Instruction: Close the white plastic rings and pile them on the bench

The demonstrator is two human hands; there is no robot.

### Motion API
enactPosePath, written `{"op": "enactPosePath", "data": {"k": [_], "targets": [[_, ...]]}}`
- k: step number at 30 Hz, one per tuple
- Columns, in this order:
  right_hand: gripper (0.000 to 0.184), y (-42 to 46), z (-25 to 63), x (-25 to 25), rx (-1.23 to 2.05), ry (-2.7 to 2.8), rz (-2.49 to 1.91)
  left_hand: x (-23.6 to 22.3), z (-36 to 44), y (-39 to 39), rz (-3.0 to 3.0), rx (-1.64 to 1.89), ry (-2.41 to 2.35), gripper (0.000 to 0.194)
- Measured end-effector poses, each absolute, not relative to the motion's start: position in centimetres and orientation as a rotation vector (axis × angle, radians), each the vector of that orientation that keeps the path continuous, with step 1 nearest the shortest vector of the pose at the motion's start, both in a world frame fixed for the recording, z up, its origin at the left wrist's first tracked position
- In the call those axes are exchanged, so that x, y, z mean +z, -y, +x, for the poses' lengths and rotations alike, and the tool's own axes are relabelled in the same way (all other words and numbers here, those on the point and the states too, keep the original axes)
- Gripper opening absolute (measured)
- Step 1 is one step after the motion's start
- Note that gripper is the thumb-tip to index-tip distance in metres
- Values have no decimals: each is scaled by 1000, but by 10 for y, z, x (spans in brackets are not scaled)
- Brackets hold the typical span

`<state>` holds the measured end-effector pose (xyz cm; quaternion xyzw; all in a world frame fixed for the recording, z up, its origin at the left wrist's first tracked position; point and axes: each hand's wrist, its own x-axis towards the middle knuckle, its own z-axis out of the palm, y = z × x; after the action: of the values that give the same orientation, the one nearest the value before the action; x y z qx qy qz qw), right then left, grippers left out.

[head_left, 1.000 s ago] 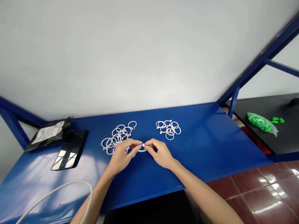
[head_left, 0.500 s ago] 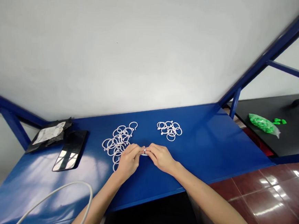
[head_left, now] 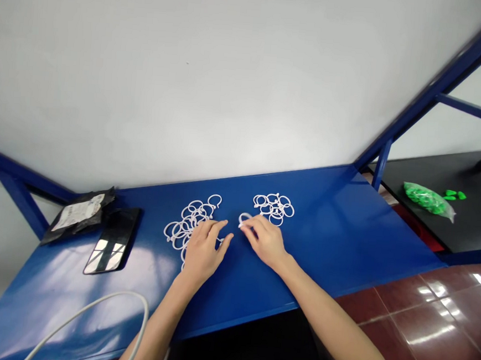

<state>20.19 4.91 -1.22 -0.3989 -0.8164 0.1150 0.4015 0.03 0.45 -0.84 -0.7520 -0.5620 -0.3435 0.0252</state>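
Note:
Between the thumb and fingers of my right hand is a white plastic ring, its loop sticking out past the fingertips. My left hand is open, thumb and fingers apart, over the right side of a larger pile of white rings; it covers part of that pile. Small knobs show on many of the rings. Beyond my right hand lies a smaller group of white rings. All of these rest on a blue table.
On the left lie a phone and a black plastic package with a white label. A white cable loops over the near left. To the right, a black table bears a bag of green pieces. Blue frame posts flank the table.
My hands have parted from the ring they both pinched. The left has opened and moved slightly left; the right has shifted right and up with the white ring.

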Motion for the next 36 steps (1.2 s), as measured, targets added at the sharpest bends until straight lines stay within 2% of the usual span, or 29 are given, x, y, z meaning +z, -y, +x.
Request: {"op": "enactPosePath", "data": {"k": [4, 8, 12, 16, 22, 29, 36], "targets": [[22, -66, 222, -14, 97, 1933, -1400, -9, -10, -4, -2345, -667, 1858, 31], [29, -71, 231, -14, 44, 1898, -1580, -13, -12, -4, -2543, -528, 1811, 14], [24, -58, 217, -10, 228, 1997, -1322, -15, -6, -4, -2686, -750, 1782, 15], [19, -42, 201, -6, 553, 2112, -943, -15, -2, -4, -2748, -1178, 1843, 19], [12, -37, 197, -3, 776, 2048, -838, -12, 1, -4, -2604, -1650, 2128, 11], [6, -37, 195, -3, 878, 1955, -875, -10, 0, -5, -2511, -1720, 2316, 16], [8, -39, 195, -2, 1002, 1868, -883, -9, 1, -3, -2498, -1727, 2142, 9]]}}
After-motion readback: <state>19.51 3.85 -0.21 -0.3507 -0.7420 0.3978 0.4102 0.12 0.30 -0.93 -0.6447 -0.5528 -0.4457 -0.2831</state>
